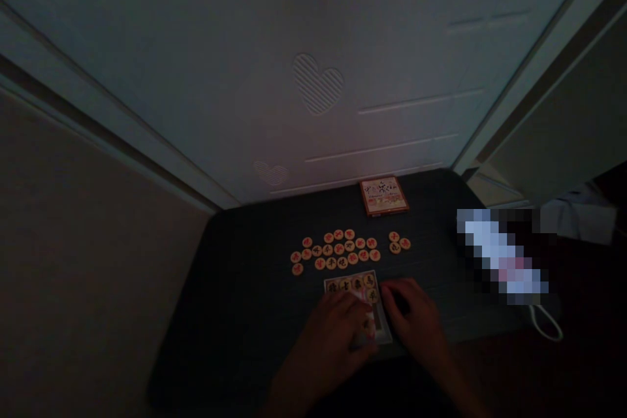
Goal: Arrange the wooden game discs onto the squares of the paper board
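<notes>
1. A pale rectangular card (351,275) lies at the near side of the table, with its long axis running away from the person and its far end leaning toward 11 o'clock. Round xiangqi pieces (359,284) sit in rows on its far part.
2. The left hand (333,336) is the nearer of the two, lying directly over the card's near part with its fingers curled downward. Whether they pinch anything is hidden in this dim light, so I cannot tell.
3. The right hand (411,317) is at about 3 o'clock from the card, just beside its right edge. Its fingers are loosely arched and apart, with nothing visibly held.
4. A loose cluster of wooden discs (336,249) lies at 12 o'clock from the card, and a smaller group of discs (398,243) at about 1 o'clock.
5. Beyond them, a small square box (385,196) lies near the far edge of the dark table (235,320).
6. At about 3 o'clock from the hands, a pixelated object (499,255) cannot be made out. A white loop of cord (547,325) hangs below it.
7. Behind it all stands a pale door (392,65) with an embossed heart (318,83).
</notes>
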